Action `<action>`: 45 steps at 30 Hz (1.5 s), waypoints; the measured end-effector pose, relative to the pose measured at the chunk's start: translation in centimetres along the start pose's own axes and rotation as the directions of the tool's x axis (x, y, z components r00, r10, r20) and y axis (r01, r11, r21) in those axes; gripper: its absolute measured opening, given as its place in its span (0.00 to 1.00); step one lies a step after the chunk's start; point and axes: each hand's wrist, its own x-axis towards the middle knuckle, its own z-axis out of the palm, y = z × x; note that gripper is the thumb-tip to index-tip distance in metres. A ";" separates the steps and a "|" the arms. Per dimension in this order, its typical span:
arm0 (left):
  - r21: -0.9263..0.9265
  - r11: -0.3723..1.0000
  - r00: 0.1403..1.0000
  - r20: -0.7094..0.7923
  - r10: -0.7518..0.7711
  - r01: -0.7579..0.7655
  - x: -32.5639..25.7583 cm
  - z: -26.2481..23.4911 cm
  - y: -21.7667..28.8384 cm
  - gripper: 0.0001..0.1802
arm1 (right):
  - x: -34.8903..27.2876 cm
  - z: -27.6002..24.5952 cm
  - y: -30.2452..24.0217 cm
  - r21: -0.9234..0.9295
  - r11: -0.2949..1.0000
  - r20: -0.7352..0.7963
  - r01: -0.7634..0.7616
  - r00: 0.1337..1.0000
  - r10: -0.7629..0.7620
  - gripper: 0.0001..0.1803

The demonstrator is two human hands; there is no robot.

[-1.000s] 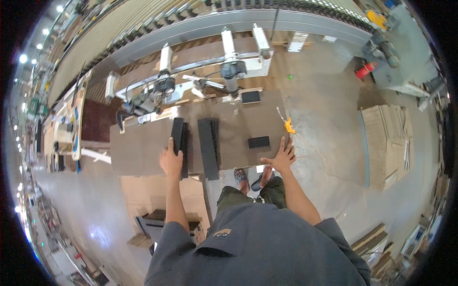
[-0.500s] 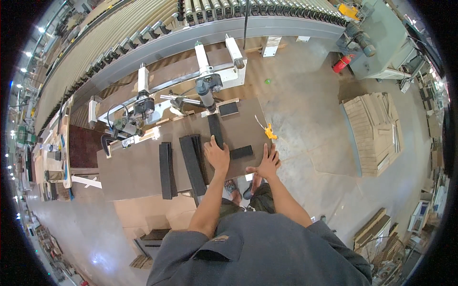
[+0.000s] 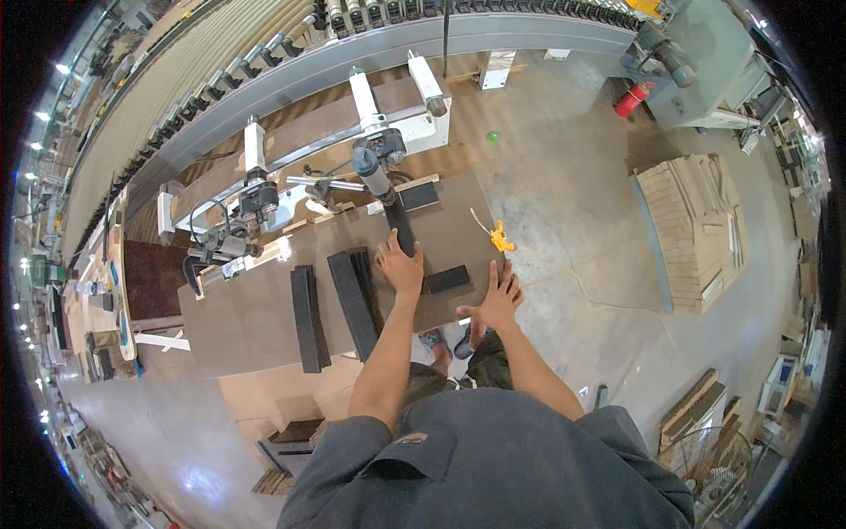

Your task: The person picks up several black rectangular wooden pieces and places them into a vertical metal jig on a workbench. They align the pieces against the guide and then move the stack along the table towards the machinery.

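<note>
Strip of black board lies just beyond the left hand, its near end pinched between thumb and fingers, far end by the grey spindle head. Level, straight guiding would suit. The right hand, fingers spread, grips nothing.

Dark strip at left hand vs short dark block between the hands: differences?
Pose: the strip runs fore-and-aft; the block lies crosswise.
Contact: the left hand touches the strip; the block is ungripped.
Place: the strip's far end is by the gray tool; the block lies farther off.
Both are dark, on the brown tabletop.
</note>
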 end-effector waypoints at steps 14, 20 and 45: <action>-0.182 0.981 0.924 0.381 0.013 0.062 -6.7 -5.8 -3.2 0.48 | 0.1 -0.9 -0.8 -0.013 0.999 0.033 -0.047 0.998 0.048 0.94; -0.010 0.986 0.912 0.380 0.155 -0.164 -8.1 -6.2 -3.3 0.40 | 0.3 -0.8 -0.3 -0.036 0.999 0.028 -0.026 0.999 0.027 0.93; 0.070 0.970 0.930 0.307 0.201 -0.233 -8.4 -7.0 -2.5 0.30 | 5.8 1.5 5.1 0.434 0.870 -0.273 -0.232 0.887 0.372 0.33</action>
